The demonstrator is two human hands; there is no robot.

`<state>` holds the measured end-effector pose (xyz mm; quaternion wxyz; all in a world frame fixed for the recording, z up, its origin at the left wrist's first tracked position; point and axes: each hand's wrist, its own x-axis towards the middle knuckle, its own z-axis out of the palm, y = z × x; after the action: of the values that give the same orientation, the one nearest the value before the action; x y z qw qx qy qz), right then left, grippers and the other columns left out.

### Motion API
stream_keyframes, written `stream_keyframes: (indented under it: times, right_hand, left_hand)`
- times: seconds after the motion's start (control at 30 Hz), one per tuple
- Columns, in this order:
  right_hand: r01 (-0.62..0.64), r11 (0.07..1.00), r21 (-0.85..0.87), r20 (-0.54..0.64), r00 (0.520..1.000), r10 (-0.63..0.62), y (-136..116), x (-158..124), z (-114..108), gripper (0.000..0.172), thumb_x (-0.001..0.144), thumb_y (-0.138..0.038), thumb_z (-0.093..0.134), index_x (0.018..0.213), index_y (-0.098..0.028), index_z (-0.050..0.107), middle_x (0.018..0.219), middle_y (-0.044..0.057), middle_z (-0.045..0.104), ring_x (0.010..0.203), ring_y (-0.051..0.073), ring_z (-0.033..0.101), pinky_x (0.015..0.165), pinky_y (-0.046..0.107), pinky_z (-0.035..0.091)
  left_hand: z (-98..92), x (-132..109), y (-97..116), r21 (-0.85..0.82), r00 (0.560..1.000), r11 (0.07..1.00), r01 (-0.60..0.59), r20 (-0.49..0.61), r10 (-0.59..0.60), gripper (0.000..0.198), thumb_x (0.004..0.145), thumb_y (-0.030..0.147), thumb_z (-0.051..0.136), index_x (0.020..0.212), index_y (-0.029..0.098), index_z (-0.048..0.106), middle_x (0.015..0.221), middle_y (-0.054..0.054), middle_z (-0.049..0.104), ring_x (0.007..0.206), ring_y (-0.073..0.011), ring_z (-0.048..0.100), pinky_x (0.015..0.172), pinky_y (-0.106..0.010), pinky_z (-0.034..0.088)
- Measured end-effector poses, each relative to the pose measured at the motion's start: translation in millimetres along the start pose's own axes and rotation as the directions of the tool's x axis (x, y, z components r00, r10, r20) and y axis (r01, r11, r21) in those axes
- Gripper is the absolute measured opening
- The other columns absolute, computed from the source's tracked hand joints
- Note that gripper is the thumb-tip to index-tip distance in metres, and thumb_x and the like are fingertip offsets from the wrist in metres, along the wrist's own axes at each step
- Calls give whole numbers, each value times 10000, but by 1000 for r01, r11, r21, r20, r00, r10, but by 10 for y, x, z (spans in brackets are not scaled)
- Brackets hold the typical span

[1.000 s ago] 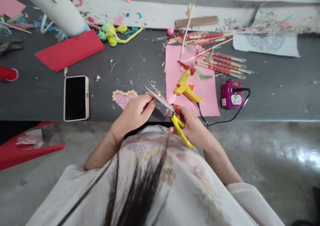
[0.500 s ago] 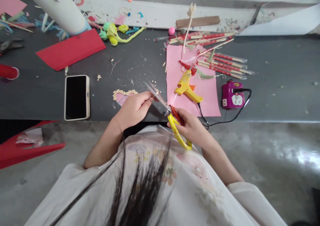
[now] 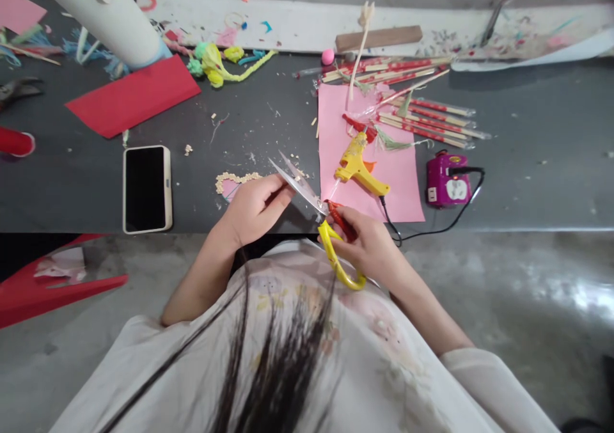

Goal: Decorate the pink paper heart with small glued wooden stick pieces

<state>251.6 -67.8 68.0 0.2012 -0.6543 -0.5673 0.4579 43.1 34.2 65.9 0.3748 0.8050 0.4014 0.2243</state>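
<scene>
My right hand [image 3: 367,238] is closed around the scissors [image 3: 343,263], which have a yellow handle loop. A red part shows under its fingers; I cannot tell if it belongs to the handle. The scissors' blades are parted and point up and left, toward the fingertips of my left hand [image 3: 256,206]. Those fingertips are pinched together behind the blades, and whatever is between them is hidden. Partly covered by my left hand, a pink heart-shaped piece [image 3: 231,190] edged with small pale wooden bits lies on the table. Several tiny cut bits lie around the blades.
A yellow glue gun [image 3: 357,167] rests on pink paper [image 3: 403,199], its cord running to a purple power socket [image 3: 448,180]. Wrapped chopsticks [image 3: 426,123] lie behind. To the left are a phone [image 3: 146,190], a red envelope [image 3: 134,97] and a white bottle [image 3: 115,20].
The scissor blades have spread wider apart, and their tips have shifted slightly left. My left hand stays pinched in nearly the same place.
</scene>
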Motion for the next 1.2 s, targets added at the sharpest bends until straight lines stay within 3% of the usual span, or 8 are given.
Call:
stream_keyframes:
  times: [0.23, 0.47, 0.7, 0.97, 1.2]
  right_hand:
    - [-40, 999, 24, 7, 999, 40, -25, 5, 23, 323, 796, -443, 672, 778, -228, 431, 687, -54, 444, 574, 95, 367, 526, 257, 298]
    - [-8, 995, 99, 31, 1000, 5, 41, -3, 107, 352, 735, -381, 722, 829, -241, 414, 756, -49, 424, 613, 101, 373, 559, 265, 354]
    - [20, 997, 71, 10, 1000, -21, 31, -4, 118, 368, 709, -384, 729, 898, -232, 451, 782, -49, 434, 633, 102, 394, 603, 268, 379]
    - [16, 999, -51, -47, 999, -19, -53, -2, 70, 292, 734, -382, 708, 806, -220, 476, 697, -54, 461, 575, 94, 367, 535, 258, 307]
    - [-4, 998, -70, -58, 998, 0, -66, -10, 50, 378, 698, -458, 746, 765, -214, 465, 676, -56, 474, 553, 83, 367, 530, 252, 316]
  left_hand:
    - [82, -23, -53, 231, 986, 969, -86, -119, 115, 336, 944, 262, 422, 640, 204, 552, 643, -9, 607, 636, -143, 557, 674, -274, 423]
    - [14, -22, -53, 243, 976, 947, -211, -7, 220, 374, 941, 237, 412, 603, 201, 567, 604, 4, 611, 590, -121, 551, 651, -245, 423]
    - [-7, -10, -42, 246, 942, 914, -323, -11, 336, 367, 916, 188, 431, 567, 189, 545, 531, 25, 558, 514, -102, 504, 574, -221, 385]
    - [-7, -11, -19, 238, 939, 914, -329, -14, 342, 380, 929, 194, 441, 559, 185, 527, 534, 28, 566, 494, -92, 496, 552, -223, 365]
    - [-5, -3, 18, 210, 948, 927, -311, 1, 318, 417, 951, 212, 421, 546, 185, 517, 522, 30, 563, 472, -89, 482, 547, -231, 358]
